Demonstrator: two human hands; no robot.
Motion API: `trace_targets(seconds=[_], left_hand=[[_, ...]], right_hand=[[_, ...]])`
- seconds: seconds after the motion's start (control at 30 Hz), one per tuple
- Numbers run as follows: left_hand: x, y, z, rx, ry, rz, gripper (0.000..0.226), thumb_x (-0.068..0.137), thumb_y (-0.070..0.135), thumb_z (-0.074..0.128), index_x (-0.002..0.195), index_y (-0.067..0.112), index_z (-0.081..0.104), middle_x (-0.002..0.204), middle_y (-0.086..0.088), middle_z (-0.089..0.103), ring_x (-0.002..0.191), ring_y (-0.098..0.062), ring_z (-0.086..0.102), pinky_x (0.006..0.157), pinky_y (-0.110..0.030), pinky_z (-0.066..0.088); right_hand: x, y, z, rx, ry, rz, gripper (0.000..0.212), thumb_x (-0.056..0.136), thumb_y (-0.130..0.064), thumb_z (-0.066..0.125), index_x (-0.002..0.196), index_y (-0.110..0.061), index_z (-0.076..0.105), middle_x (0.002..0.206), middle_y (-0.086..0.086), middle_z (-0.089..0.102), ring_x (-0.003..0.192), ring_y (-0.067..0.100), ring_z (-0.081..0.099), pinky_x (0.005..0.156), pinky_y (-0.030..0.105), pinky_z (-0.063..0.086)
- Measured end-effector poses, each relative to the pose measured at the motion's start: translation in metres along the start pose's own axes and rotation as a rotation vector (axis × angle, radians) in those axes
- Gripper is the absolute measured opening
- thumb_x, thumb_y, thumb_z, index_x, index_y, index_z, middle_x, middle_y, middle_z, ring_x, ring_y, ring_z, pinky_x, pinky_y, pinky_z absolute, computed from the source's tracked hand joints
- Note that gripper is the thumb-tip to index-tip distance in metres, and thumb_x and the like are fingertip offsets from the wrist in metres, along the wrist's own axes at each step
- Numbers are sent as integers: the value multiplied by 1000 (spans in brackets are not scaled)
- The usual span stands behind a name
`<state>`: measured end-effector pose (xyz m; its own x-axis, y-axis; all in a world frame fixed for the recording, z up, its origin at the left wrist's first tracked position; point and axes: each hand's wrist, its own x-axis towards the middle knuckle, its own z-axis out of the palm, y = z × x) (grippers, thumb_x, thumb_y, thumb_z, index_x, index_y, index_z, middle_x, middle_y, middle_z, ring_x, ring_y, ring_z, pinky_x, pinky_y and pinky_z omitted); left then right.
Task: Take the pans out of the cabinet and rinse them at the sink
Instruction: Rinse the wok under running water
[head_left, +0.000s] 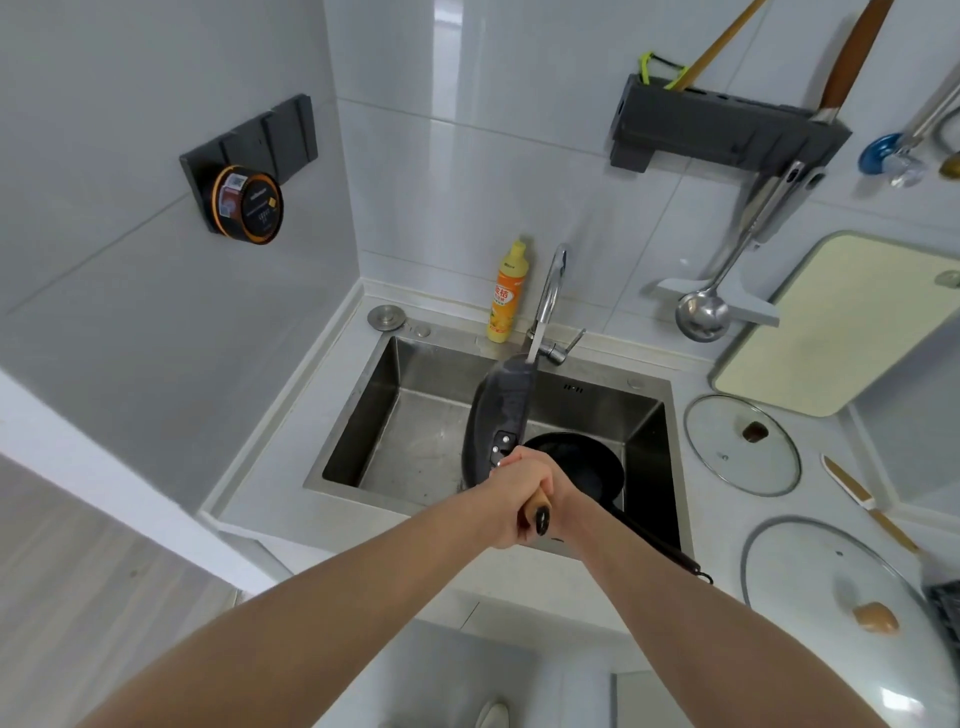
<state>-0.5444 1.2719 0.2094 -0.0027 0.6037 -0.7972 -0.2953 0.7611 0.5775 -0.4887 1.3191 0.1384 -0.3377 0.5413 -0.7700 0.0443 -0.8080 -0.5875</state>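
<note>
Two pans: one (498, 410) gripped by both hands (511, 499) (563, 499), one (576, 465) in sink (363, 395).

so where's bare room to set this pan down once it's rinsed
Free: the steel sink floor left of the tilted dark pan, and the white ledge along its left rim. Crowded: the right counter, taken by two glass lids and the cream board.
</note>
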Motion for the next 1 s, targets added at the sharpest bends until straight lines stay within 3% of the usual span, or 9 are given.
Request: trace_targets(seconds=[0.17,0.3,0.57,0.7,0.83,1.0], left_hand=[[3,3,16,37,-6,-79,30,57,12,51,85,9,62,80,-9,58,72,-18,64,55,-24,55],[8,8,28,75,4,-72,17,68,9,52,82,10,61,73,-8,56,63,-15,61,45,-19,49],[21,23,29,51,46,-93,37,75,11,55,111,13,62,89,-9,59,72,-16,61,43,-19,48],[27,27,31,57,61,-97,37,75,11,54,111,13,63,84,-8,57,65,-16,59,39,-17,43],[32,31,30,58,55,-94,43,67,11,56,109,17,62,92,-8,57,73,-16,59,42,-18,45],[35,33,29,60,44,-96,44,68,11,55,112,17,61,89,-7,58,73,-16,60,42,-18,46]], right_hand=[[1,-7,-23,-13,26,-18,39,84,-25,46,48,-13,56,46,4,48,39,17,51,42,20,45],[2,-13,-37,-3,13,-16,44,85,-24,48,43,-13,56,46,6,49,40,18,53,43,20,46],[13,-31,-41,-30,-42,44,47,90,-23,45,47,-10,56,46,5,49,40,15,53,43,19,43],[12,-35,-39,11,-53,44,45,88,-25,46,47,-10,56,50,5,49,42,17,52,44,21,42],[13,-40,-35,-37,-53,8,32,89,-15,39,60,-10,52,51,6,47,44,17,50,44,22,41],[11,-41,-37,-74,-65,-20,40,94,-14,35,58,-11,52,48,3,48,43,13,49,49,24,38]])
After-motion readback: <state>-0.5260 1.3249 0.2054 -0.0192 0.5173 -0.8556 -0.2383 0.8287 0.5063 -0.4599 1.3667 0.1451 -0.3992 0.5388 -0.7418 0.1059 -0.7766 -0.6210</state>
